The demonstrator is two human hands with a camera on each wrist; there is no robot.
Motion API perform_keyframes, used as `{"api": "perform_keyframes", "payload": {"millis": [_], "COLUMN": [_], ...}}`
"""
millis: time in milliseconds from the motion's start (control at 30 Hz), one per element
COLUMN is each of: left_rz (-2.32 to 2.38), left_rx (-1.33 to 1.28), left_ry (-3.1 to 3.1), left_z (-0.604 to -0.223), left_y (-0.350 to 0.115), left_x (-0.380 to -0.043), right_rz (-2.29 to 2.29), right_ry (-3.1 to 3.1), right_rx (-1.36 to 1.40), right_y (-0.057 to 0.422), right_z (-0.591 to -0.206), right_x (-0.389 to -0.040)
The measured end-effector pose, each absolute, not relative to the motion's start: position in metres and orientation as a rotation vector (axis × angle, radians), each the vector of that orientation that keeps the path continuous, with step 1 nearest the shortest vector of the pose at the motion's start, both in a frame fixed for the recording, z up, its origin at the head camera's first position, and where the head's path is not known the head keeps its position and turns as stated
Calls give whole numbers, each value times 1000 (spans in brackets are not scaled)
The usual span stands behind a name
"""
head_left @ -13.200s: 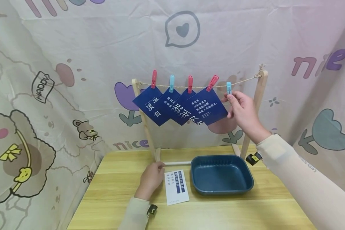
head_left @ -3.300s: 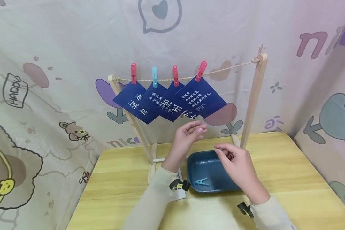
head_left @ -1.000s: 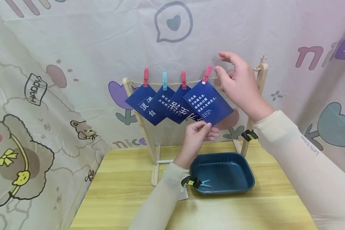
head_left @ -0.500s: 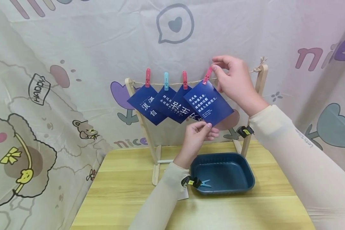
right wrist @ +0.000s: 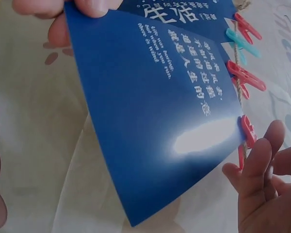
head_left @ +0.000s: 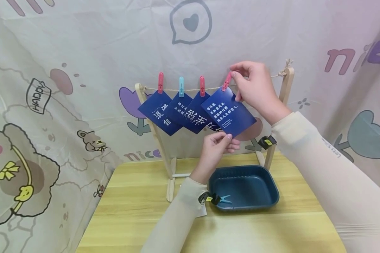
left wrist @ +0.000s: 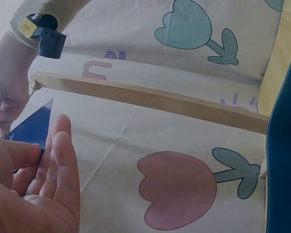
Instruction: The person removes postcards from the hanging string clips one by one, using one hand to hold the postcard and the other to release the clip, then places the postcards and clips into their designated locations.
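My right hand (head_left: 256, 84) pinches the top of the rightmost red clothespin (head_left: 227, 80), which sits on the rope (head_left: 276, 75). Below it hangs a dark blue card (head_left: 231, 114) with white writing, tilted like a diamond. Its lower corner is between the thumb and fingers of my left hand (head_left: 214, 149); the left wrist view shows that pinch on the card (left wrist: 31, 127) too. In the right wrist view the clothespin (right wrist: 249, 128) is at the card's upper corner, by my fingers. Several other blue cards (head_left: 158, 114) overlap to the left, under red and light blue clothespins (head_left: 181, 86).
A wooden frame (head_left: 286, 88) holds the rope above the wooden table (head_left: 130, 203). A dark teal tray (head_left: 247, 207) stands below, with a light blue clothespin (head_left: 226, 199) in it. A white card (head_left: 202, 211) lies partly hidden under my left forearm. Printed cloth hangs behind.
My right hand has come down and left onto the red clothespin, while my left hand keeps the card's corner. Earlier, the light blue clothespin now in the tray was on the rope.
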State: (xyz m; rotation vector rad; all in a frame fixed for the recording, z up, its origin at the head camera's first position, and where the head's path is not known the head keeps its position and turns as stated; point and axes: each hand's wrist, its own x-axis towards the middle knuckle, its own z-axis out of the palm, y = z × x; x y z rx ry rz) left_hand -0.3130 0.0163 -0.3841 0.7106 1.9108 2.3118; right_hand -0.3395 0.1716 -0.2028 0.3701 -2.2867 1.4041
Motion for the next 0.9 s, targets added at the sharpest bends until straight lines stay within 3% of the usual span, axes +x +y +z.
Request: {"api": "perform_keyframes", "payload": {"millis": [567, 900], "left_rz": [2314, 2321], "left_rx": [663, 694], "left_ry": [1930, 1938], "left_z": [-389, -385], "left_y": [13, 9], "left_x": [-312, -313], "right_rz": [1749, 1649], "right_ry": [-2010, -1926], "right_rx": [333, 301], "right_y": [170, 161], "right_z": [-207, -207], "right_x": [-340, -332]}}
